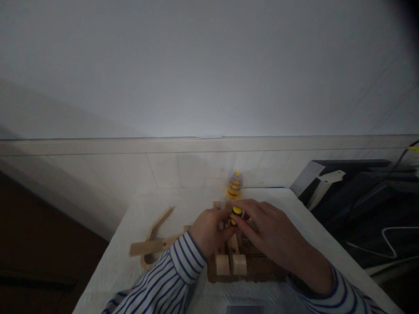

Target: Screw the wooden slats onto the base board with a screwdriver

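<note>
My right hand [271, 229] is closed in a pinch on a small rounded yellow-and-black object [237, 211], whose kind I cannot make out. My left hand [209, 229] meets it from the left, fingers bent and pressed together; what they hold is hidden. Below the hands, pale wooden pieces with rounded ends [231, 264] lie on a dark brown board or box [262, 270]. The right hand and forearm cover part of that board. Both wrists come out of blue-and-white striped sleeves.
Left of my hands, flat and bent wooden parts [153, 247] lie across each other on the white table [108, 270]. A small clear container with a yellow base [235, 185] stands by the wall. Dark panels [356, 196] and a white cable [388, 244] are on the right.
</note>
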A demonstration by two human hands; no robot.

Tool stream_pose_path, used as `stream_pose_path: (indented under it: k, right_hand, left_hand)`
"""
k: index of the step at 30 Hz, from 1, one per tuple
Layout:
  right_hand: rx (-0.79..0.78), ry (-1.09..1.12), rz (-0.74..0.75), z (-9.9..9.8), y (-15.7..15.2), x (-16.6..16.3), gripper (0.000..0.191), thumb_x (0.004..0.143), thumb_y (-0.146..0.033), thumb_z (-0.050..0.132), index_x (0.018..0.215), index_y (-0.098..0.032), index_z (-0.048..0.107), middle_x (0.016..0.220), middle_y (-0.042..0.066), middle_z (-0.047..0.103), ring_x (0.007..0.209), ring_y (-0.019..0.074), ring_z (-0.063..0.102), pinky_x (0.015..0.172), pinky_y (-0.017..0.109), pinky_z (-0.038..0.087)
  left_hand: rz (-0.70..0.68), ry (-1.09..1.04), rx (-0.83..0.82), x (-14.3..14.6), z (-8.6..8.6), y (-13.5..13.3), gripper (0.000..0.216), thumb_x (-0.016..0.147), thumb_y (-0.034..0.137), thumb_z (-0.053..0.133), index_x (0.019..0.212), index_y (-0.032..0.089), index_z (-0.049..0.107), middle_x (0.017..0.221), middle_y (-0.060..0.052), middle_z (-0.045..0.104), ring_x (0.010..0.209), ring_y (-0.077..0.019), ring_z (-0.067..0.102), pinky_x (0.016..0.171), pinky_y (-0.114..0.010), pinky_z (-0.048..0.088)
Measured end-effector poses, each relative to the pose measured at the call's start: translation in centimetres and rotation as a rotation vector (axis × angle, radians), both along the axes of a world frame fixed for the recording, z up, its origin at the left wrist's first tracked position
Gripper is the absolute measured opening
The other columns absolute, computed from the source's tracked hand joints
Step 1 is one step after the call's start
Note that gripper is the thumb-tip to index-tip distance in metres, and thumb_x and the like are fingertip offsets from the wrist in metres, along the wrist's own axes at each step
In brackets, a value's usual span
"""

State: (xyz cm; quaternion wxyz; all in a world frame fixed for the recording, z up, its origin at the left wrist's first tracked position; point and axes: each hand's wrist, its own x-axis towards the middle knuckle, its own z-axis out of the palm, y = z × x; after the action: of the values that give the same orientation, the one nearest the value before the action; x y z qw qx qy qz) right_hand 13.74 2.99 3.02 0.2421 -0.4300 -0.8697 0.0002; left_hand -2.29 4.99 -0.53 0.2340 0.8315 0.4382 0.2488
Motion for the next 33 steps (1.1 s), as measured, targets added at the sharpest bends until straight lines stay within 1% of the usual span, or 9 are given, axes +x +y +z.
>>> stream_pose_path:
  k: [5, 8, 11, 16, 22, 33]
  right_hand:
    - [0.020, -0.003, -0.002, -0.09, 0.07, 0.00, 0.020, 0.086, -0.028, 0.041, 0.104, -0.020, 0.047, 0.096, 0.005, 0.061, 0.082, 0.0186, 0.056, 0.071, 0.037, 0.045]
    - [0.004, -0.003, -0.017, -0.07, -0.04, 0.09, 0.022, 0.086, -0.030, 0.041, 0.104, -0.020, 0.048, 0.096, 0.005, 0.061, 0.086, 0.0191, 0.056, 0.074, 0.038, 0.045]
    - [0.002, 0.027, -0.011, 0.03, -0.18, 0.26, 0.025, 0.086, -0.030, 0.042, 0.107, -0.020, 0.046, 0.102, 0.006, 0.060, 0.093, 0.0186, 0.054, 0.079, 0.037, 0.045]
    - [0.030, 0.049, 0.022, 0.25, -0.27, 0.49, 0.030, 0.086, -0.024, 0.041, 0.115, -0.018, 0.043, 0.112, 0.008, 0.057, 0.100, 0.0183, 0.052, 0.084, 0.038, 0.044]
    - [0.074, 0.035, 0.061, 0.07, -0.18, 0.55, 0.029, 0.086, -0.019, 0.040, 0.113, -0.019, 0.047, 0.110, 0.007, 0.059, 0.100, 0.0181, 0.053, 0.084, 0.038, 0.045]
    - [0.082, -0.020, 0.038, 0.00, -0.18, 0.63, 0.027, 0.086, -0.020, 0.041, 0.111, -0.017, 0.050, 0.110, 0.006, 0.059, 0.097, 0.0174, 0.054, 0.083, 0.037, 0.045]
  left_hand:
    - [0.037, 0.021, -0.014, 0.02, 0.42, -0.05, 0.012, 0.075, 0.024, 0.059, 0.083, 0.017, 0.063, 0.077, -0.003, 0.066, 0.072, -0.0167, 0.060, 0.066, -0.024, 0.044]
    - [0.028, 0.004, -0.017, 0.03, 0.49, -0.09, 0.010, 0.075, 0.023, 0.058, 0.081, 0.017, 0.063, 0.075, -0.002, 0.066, 0.070, -0.0159, 0.060, 0.065, -0.023, 0.043]
    - [0.023, -0.005, -0.007, 0.03, 0.40, -0.07, 0.009, 0.075, 0.022, 0.058, 0.080, 0.017, 0.064, 0.073, -0.002, 0.066, 0.069, -0.0154, 0.060, 0.063, -0.022, 0.043]
    - [0.035, 0.009, 0.002, 0.01, 0.32, -0.05, 0.009, 0.075, 0.024, 0.058, 0.077, 0.017, 0.063, 0.072, -0.001, 0.065, 0.066, -0.0149, 0.059, 0.061, -0.022, 0.042]
    - [0.014, 0.006, -0.010, -0.02, 0.31, -0.06, 0.008, 0.076, 0.022, 0.056, 0.078, 0.017, 0.063, 0.072, -0.001, 0.065, 0.067, -0.0143, 0.059, 0.063, -0.022, 0.042]
    - [-0.011, 0.007, -0.011, 0.01, 0.15, 0.00, 0.010, 0.077, 0.021, 0.054, 0.081, 0.017, 0.063, 0.075, -0.002, 0.065, 0.071, -0.0157, 0.058, 0.065, -0.023, 0.043]
